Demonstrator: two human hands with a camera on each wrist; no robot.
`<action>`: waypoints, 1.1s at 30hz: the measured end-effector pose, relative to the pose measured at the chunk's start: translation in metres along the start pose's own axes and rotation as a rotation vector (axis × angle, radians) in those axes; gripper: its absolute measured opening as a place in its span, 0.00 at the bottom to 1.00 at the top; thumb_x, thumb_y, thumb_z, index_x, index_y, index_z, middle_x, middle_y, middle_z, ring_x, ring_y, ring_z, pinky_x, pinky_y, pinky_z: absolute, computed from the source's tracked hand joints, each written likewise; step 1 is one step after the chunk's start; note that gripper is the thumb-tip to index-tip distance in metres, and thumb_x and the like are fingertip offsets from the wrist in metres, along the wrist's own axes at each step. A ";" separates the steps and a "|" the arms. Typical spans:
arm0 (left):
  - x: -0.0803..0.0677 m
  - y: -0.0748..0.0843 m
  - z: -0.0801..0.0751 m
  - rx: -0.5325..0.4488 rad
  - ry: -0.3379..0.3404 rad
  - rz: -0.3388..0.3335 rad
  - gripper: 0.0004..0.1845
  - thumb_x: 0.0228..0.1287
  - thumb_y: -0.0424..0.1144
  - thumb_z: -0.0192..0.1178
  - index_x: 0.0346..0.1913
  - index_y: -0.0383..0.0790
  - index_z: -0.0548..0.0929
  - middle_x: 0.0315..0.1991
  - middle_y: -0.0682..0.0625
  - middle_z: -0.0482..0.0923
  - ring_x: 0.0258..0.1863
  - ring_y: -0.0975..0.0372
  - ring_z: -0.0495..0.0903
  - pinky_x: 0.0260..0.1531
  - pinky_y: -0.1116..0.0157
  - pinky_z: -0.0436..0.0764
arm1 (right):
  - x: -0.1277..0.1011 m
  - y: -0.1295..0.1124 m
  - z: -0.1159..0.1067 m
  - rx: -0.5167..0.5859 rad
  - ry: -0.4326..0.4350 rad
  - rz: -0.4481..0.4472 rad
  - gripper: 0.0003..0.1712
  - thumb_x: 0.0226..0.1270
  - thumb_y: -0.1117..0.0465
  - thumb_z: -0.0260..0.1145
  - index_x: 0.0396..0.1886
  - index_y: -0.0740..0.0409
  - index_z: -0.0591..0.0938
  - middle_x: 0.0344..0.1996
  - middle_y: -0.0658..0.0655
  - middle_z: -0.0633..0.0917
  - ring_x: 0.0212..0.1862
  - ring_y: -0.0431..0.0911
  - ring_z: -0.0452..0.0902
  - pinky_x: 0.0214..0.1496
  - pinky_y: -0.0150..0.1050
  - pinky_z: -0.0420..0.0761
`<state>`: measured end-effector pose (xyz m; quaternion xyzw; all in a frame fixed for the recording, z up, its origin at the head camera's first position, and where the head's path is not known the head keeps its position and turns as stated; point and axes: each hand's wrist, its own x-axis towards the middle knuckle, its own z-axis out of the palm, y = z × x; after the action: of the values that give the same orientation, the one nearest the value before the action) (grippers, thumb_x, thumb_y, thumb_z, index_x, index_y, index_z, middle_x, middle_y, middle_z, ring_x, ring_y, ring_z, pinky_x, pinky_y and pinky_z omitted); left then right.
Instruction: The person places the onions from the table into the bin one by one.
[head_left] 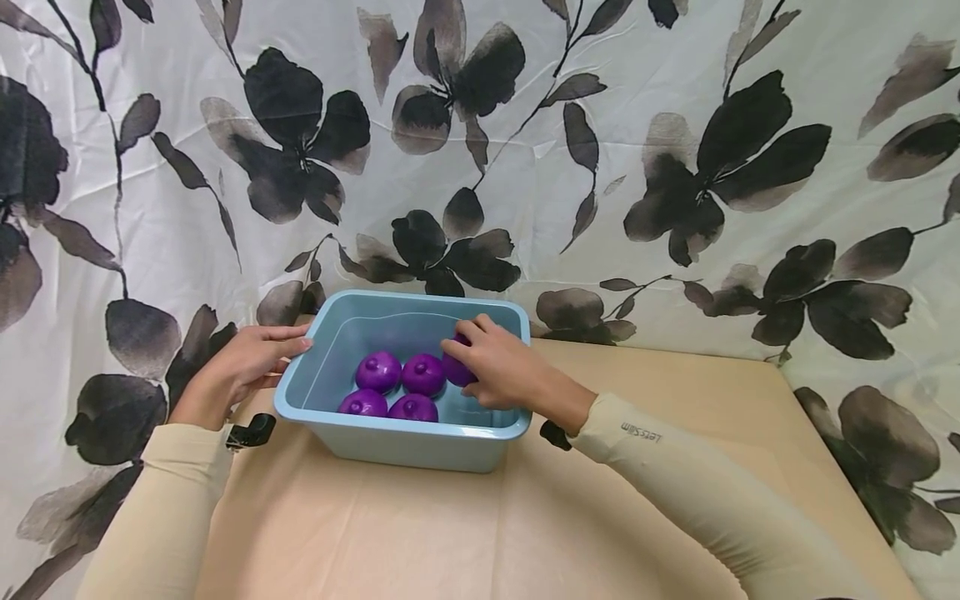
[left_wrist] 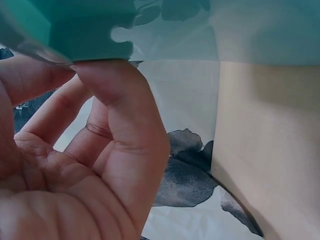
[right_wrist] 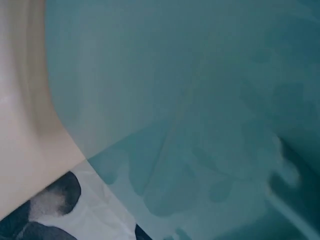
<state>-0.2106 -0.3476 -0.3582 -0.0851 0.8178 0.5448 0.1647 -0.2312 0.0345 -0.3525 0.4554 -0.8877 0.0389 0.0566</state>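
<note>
A light blue plastic bin (head_left: 412, 446) stands on the table, with several shiny round purple balls (head_left: 378, 372), each with a small nub on top, on its floor. My left hand (head_left: 243, 367) holds the bin's left end by the rim; in the left wrist view, the fingertips (left_wrist: 107, 75) meet the rim. Reaching over the right end, my right hand (head_left: 502, 367) grips another purple ball (head_left: 454, 367) inside the bin, fingers over its top and thumb at its near side. In the right wrist view the bin's wall (right_wrist: 150, 90) fills most of the picture and hides this hand.
A tan covering lies over the table (head_left: 600, 517), whose right edge runs diagonally. Behind it hangs a white cloth (head_left: 570, 200) with dark flowers, close to the bin's far side.
</note>
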 end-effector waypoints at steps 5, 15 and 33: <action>0.001 -0.001 -0.002 0.008 0.003 -0.007 0.36 0.77 0.47 0.60 0.80 0.37 0.62 0.39 0.64 0.84 0.38 0.69 0.87 0.40 0.68 0.88 | 0.007 -0.001 0.009 -0.075 -0.098 0.002 0.34 0.63 0.51 0.77 0.67 0.51 0.77 0.60 0.61 0.80 0.58 0.56 0.74 0.56 0.48 0.85; -0.001 0.002 0.000 0.004 0.006 -0.012 0.36 0.77 0.46 0.60 0.80 0.36 0.63 0.38 0.64 0.84 0.37 0.70 0.86 0.40 0.68 0.88 | 0.023 -0.007 0.021 -0.219 -0.316 0.012 0.33 0.66 0.49 0.75 0.70 0.45 0.77 0.59 0.58 0.82 0.57 0.53 0.76 0.56 0.47 0.86; 0.001 0.002 0.001 0.022 0.020 -0.022 0.37 0.77 0.48 0.61 0.80 0.36 0.63 0.36 0.64 0.84 0.36 0.71 0.86 0.39 0.68 0.88 | 0.032 -0.006 0.035 -0.235 -0.439 -0.035 0.30 0.67 0.50 0.74 0.67 0.46 0.78 0.61 0.57 0.82 0.64 0.52 0.75 0.62 0.47 0.82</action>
<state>-0.2117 -0.3457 -0.3574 -0.0978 0.8244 0.5330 0.1634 -0.2472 0.0014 -0.3825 0.4586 -0.8690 -0.1655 -0.0843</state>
